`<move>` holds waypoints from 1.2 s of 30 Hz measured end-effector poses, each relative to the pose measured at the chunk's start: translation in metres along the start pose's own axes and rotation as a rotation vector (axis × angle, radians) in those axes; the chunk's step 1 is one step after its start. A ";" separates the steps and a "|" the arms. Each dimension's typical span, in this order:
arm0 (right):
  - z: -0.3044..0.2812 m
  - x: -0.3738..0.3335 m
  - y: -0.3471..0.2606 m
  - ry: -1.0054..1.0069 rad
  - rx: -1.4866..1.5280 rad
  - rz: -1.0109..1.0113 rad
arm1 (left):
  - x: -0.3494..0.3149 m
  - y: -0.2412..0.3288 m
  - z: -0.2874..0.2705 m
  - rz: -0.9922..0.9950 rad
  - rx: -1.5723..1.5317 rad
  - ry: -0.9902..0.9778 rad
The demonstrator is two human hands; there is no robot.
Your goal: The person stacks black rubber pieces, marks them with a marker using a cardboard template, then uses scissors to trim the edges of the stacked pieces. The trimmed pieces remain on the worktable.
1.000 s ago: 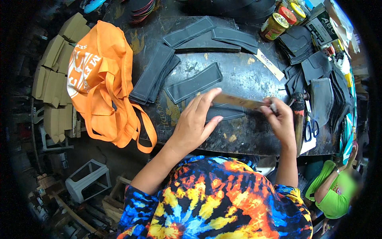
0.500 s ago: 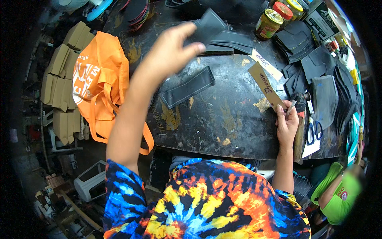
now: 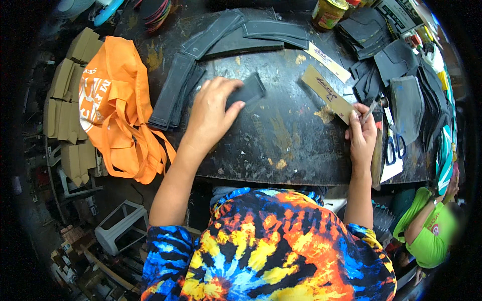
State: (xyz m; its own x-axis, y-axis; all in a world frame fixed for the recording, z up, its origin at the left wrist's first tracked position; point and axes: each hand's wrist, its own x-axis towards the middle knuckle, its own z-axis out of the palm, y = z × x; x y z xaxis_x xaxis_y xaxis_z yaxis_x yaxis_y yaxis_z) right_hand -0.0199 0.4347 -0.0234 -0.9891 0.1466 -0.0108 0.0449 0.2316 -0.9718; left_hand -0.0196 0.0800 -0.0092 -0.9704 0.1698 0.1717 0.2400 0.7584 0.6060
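My left hand (image 3: 213, 108) reaches over a dark leather-like strip (image 3: 251, 90), with thumb and forefinger apart on either side of it. The palm covers the strip's near end, and the hand is slightly blurred. At the right, my right hand (image 3: 361, 128) is closed around the lower end of a tan strip (image 3: 326, 95) with dark lettering. A thin, pale pen-like tool (image 3: 370, 110) sticks up from the same fingers. Left of my left hand is a stack of dark strips (image 3: 173, 93). More strips (image 3: 213, 35) lie fanned at the back.
An orange cloth bag (image 3: 120, 100) lies at the table's left. A second tan strip (image 3: 329, 62) lies behind the held one. Scissors (image 3: 394, 145) and piled dark pieces (image 3: 432, 108) are at the right, with jars (image 3: 329, 12) behind. A person in green (image 3: 432, 231) is at far right.
My left hand has come back from the rear strips, where it had a dark piece that now lies there, down to the strip on the table. My right hand keeps its hold.
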 end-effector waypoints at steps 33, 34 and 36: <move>0.037 0.019 -0.041 -0.738 -0.348 0.061 | -0.074 0.030 0.033 -0.199 -0.085 0.225; 0.037 0.019 -0.041 -0.733 -0.335 0.055 | -0.074 0.030 0.033 -0.202 -0.082 0.222; 0.038 0.017 -0.042 -0.722 -0.323 0.049 | -0.074 0.030 0.032 -0.203 -0.085 0.219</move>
State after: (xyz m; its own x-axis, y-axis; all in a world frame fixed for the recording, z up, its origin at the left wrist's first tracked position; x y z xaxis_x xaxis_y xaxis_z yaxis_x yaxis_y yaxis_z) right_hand -0.0442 0.3907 0.0081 -0.8262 -0.4707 -0.3096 0.0196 0.5252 -0.8508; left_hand 0.0583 0.1101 -0.0289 -0.9720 -0.1266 0.1982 0.0521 0.7060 0.7063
